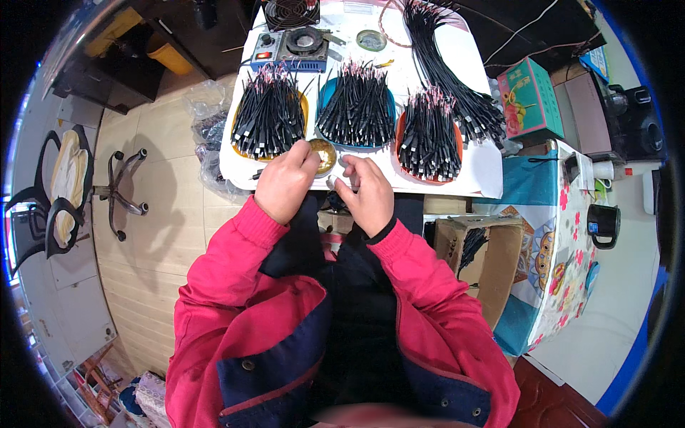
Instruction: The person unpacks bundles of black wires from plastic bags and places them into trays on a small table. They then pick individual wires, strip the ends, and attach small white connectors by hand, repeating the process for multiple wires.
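My left hand (285,184) is at the table's near edge, its fingers pinched together beside a small round dish (324,155) with a shiny amber inside. What the pinch holds, if anything, is hidden. To the right of the dish, my right hand (368,194) is half curled, the thumb apart from the forefinger, and no held thing shows in it. Beyond my hands are three trays of short black cables with bared pinkish ends: a yellow tray (305,114), a blue tray (391,107) and an orange tray (458,143).
Behind the trays sit a blue heating unit (289,65) with a round pot, a fan (291,13) and a glass dish (371,40). A long cable bundle (442,68) lies at the right. An open cardboard box (492,264) stands below the white table (492,178).
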A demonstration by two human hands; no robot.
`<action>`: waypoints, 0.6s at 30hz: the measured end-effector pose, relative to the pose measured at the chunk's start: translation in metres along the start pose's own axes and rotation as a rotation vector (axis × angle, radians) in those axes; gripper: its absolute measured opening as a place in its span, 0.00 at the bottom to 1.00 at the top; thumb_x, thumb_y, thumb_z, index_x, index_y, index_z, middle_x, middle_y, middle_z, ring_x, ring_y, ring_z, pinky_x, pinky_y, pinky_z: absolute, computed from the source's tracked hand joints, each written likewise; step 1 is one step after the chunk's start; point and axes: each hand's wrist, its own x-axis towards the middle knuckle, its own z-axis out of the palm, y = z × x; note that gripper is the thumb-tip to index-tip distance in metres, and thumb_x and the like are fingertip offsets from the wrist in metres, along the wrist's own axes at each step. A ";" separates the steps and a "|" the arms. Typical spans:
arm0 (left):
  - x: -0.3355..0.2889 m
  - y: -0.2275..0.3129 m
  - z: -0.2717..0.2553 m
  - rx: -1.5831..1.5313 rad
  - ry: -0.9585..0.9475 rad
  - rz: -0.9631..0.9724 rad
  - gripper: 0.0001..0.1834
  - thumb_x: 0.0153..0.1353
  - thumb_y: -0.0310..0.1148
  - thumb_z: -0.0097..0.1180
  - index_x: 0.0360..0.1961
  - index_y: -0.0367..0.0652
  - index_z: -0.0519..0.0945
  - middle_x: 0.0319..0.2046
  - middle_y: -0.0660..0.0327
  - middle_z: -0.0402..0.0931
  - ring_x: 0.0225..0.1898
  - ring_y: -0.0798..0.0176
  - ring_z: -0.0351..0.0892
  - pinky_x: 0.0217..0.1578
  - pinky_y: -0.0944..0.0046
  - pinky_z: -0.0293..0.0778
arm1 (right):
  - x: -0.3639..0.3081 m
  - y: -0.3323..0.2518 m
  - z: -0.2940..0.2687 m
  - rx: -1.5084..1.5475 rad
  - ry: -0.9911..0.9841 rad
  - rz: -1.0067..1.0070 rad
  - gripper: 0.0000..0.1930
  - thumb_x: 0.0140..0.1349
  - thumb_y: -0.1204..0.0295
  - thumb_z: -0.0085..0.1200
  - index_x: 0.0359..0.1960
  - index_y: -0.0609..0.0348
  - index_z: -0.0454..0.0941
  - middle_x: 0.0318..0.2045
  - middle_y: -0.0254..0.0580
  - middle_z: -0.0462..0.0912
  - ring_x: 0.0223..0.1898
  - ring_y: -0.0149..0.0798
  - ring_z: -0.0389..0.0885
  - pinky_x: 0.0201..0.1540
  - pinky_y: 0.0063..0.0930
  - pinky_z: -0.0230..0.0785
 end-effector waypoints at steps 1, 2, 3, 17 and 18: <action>0.003 -0.001 0.002 0.002 -0.026 0.006 0.08 0.48 0.23 0.53 0.32 0.37 0.75 0.33 0.55 0.69 0.31 0.53 0.78 0.31 0.57 0.76 | 0.001 0.000 0.001 -0.003 0.003 0.000 0.19 0.51 0.70 0.62 0.45 0.59 0.74 0.30 0.40 0.75 0.36 0.44 0.76 0.38 0.35 0.70; 0.005 -0.003 0.005 0.004 -0.053 0.012 0.08 0.48 0.23 0.53 0.32 0.37 0.75 0.33 0.54 0.69 0.31 0.53 0.78 0.31 0.57 0.76 | 0.002 0.001 0.001 -0.009 0.001 0.005 0.18 0.51 0.70 0.62 0.45 0.59 0.74 0.31 0.40 0.75 0.36 0.44 0.76 0.38 0.35 0.70; 0.008 -0.003 0.007 0.006 -0.078 0.018 0.08 0.48 0.23 0.53 0.32 0.37 0.75 0.33 0.54 0.69 0.31 0.52 0.78 0.31 0.57 0.76 | 0.003 0.001 0.001 -0.016 0.001 0.009 0.18 0.51 0.70 0.62 0.44 0.59 0.75 0.31 0.39 0.76 0.36 0.44 0.77 0.38 0.35 0.70; 0.014 0.005 0.003 -0.062 -0.027 -0.037 0.11 0.48 0.22 0.53 0.36 0.37 0.77 0.34 0.55 0.72 0.31 0.52 0.79 0.30 0.57 0.76 | 0.005 0.003 0.007 -0.064 0.053 -0.030 0.18 0.49 0.72 0.64 0.43 0.59 0.77 0.29 0.36 0.77 0.28 0.38 0.77 0.31 0.29 0.70; 0.012 0.006 -0.001 -0.078 -0.014 -0.057 0.12 0.48 0.21 0.53 0.37 0.36 0.77 0.35 0.55 0.72 0.32 0.51 0.79 0.30 0.57 0.76 | 0.005 0.004 0.007 -0.069 0.073 -0.051 0.18 0.48 0.73 0.65 0.43 0.59 0.77 0.29 0.35 0.77 0.26 0.35 0.76 0.29 0.27 0.70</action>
